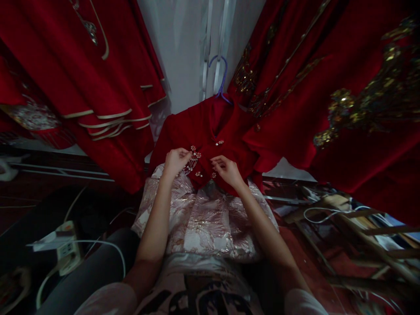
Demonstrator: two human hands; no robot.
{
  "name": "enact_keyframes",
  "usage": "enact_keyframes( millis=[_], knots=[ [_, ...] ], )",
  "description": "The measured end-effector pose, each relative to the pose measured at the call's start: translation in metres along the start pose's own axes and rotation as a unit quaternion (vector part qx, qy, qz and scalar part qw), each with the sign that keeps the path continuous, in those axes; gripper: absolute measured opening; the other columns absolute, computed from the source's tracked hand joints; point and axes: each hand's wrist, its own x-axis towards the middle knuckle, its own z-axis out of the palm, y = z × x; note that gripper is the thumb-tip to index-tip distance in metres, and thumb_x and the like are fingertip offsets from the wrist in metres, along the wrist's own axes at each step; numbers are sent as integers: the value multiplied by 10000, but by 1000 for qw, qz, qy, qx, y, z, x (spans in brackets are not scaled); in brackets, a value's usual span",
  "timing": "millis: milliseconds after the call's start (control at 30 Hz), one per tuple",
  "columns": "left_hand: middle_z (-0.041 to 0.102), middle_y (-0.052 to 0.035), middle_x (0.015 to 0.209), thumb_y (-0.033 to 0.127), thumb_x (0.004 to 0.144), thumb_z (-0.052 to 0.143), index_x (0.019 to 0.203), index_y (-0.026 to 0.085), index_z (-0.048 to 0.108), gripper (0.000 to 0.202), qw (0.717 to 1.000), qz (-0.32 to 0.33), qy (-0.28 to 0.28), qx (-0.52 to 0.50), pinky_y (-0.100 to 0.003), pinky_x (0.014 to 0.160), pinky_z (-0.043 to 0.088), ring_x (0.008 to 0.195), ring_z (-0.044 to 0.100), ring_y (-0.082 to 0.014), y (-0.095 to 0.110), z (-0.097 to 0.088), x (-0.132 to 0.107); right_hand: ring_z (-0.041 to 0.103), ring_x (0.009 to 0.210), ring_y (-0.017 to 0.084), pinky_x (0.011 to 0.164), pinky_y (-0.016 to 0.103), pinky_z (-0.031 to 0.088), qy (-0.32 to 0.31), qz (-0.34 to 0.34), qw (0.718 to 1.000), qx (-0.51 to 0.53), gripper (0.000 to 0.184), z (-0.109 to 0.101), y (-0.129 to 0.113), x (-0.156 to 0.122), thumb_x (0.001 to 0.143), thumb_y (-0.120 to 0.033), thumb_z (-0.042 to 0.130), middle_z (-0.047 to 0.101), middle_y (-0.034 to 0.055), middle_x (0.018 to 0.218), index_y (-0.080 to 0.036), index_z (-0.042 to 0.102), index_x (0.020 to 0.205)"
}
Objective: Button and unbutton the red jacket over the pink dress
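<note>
A small red velvet jacket hangs in front of me on a purple hanger, above a pale pink and gold brocade skirt. My left hand is closed in a pinch on the jacket's left front edge, at a pearl and bead ornament. My right hand is closed on the right front edge beside a small pearl button. Another pearl fastening sits higher up the front opening.
Long red embroidered robes hang on the left and on the right, close on both sides. A white power strip with cables lies on the dark floor at the lower left. Wooden sticks and cables clutter the lower right.
</note>
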Motion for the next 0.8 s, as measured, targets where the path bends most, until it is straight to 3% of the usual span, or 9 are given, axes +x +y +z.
enact_keyframes(
  millis=[67, 133, 167, 233, 300, 433, 567, 667, 800],
  knots=[
    [732, -40, 748, 323, 812, 579, 864, 151, 702, 217, 990, 1, -138, 14, -201, 607, 500, 629, 674, -130, 4, -1, -7, 676, 713, 124, 635, 215, 510, -51, 8, 997, -57, 169, -8, 9, -7, 894, -299, 534, 714, 28, 831, -199, 653, 961],
    [723, -15, 726, 264, 799, 592, 992, 162, 683, 236, 960, -24, -277, 28, -190, 536, 474, 547, 651, -118, 8, 3, -15, 671, 708, 125, 629, 210, 491, -103, 21, 989, -102, 190, -13, 17, -11, 875, -346, 580, 721, 31, 835, -204, 661, 972],
    [718, -3, 712, 221, 787, 597, 1070, 170, 656, 293, 943, -49, -328, 40, -188, 506, 460, 511, 638, -116, 10, 7, -19, 667, 698, 125, 617, 210, 483, -121, 30, 985, -118, 230, -14, 20, -12, 855, -387, 610, 722, 37, 849, -205, 662, 987],
    [701, 11, 664, 145, 758, 590, 1143, 171, 611, 387, 916, -95, -381, 84, -191, 468, 440, 467, 622, -125, 12, 16, -24, 656, 676, 127, 589, 209, 467, -143, 42, 979, -139, 340, -13, 24, -13, 795, -476, 670, 719, 47, 862, -204, 665, 999],
    [676, 2, 600, 128, 741, 576, 1061, 149, 635, 327, 907, -98, -378, 158, -202, 453, 427, 457, 618, -145, 13, 23, -26, 645, 675, 128, 582, 210, 456, -159, 35, 976, -141, 393, -10, 26, -13, 741, -531, 705, 710, 47, 855, -199, 675, 948],
    [669, -26, 575, 176, 745, 567, 931, 171, 670, 212, 902, -20, -317, 291, -217, 534, 450, 542, 655, -170, 17, 27, -26, 628, 697, 121, 604, 213, 451, -156, 17, 982, -107, 364, 0, 31, -13, 721, -506, 726, 692, 39, 859, -179, 654, 864],
    [734, -90, 827, 134, 727, 566, 982, 188, 676, 284, 888, 26, -249, 386, -241, 687, 478, 818, 701, -209, 19, 28, -27, 627, 696, 120, 609, 216, 444, -124, 35, 988, -91, 415, 13, 37, -14, 664, -425, 785, 684, 25, 866, -180, 592, 936],
    [728, -112, 976, 145, 731, 573, 989, 191, 683, 284, 878, 43, -234, 415, -250, 723, 473, 933, 685, -225, 17, 30, -26, 628, 649, 116, 589, 207, 427, -131, 62, 987, -66, 371, 23, 38, -15, 687, -358, 771, 665, -19, 737, -188, 576, 953],
    [735, -71, 904, 205, 756, 589, 979, 232, 698, 249, 885, 42, -236, 400, -231, 693, 453, 896, 685, -201, 11, 28, -23, 585, 571, 101, 551, 200, 390, -109, 74, 989, -72, 239, 31, 36, -15, 722, -320, 737, 615, -40, 631, -176, 618, 872]
  ],
)
